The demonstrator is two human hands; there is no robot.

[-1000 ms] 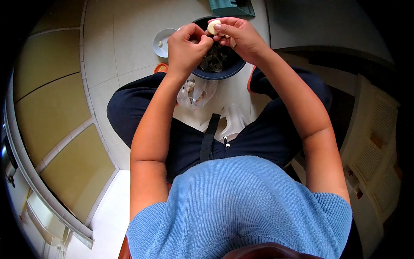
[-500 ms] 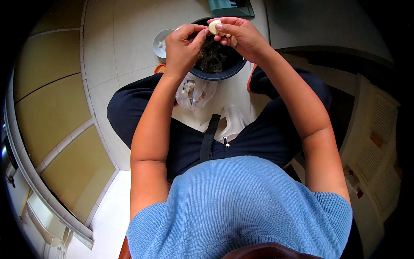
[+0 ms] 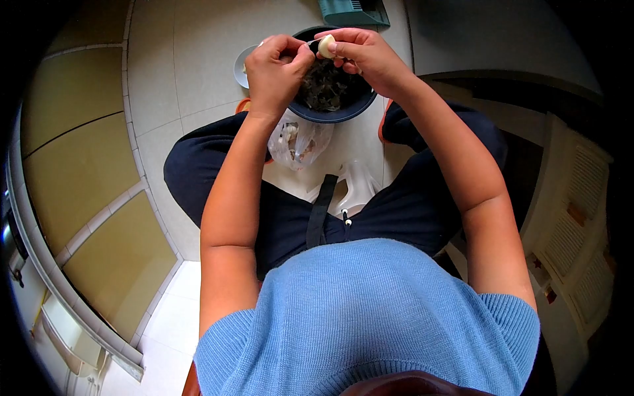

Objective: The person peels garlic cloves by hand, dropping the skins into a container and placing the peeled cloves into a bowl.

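Observation:
Over a dark bucket point(image 3: 333, 117), my right hand point(image 3: 373, 58) pinches a pale, peeled-looking garlic clove point(image 3: 326, 47) between thumb and fingers. Its lower fingers curl in toward the palm, which is hidden. My left hand point(image 3: 277, 74) is just left of the clove, with thumb and forefinger pressed together on a thin sliver of garlic skin; the sliver is too small to see well. Dark, papery scraps point(image 3: 328, 89) lie inside the bucket, below both hands. A white bowl point(image 3: 240, 68) stands on the floor, partly covered by my left hand, with something pale inside.
A clear plastic bag point(image 3: 300, 142) with pale bulbs and brownish bits sits against the bucket's near side. Beyond the bucket lies a teal dustpan point(image 3: 355, 12). A white plastic stool point(image 3: 360, 188) shows between my legs. Cabinet doors point(image 3: 86, 165) run along the left.
My left fingertips have drawn slightly left, away from the clove, leaving a small gap. The clove has turned in my right hand, and the other pale pieces there no longer show clearly.

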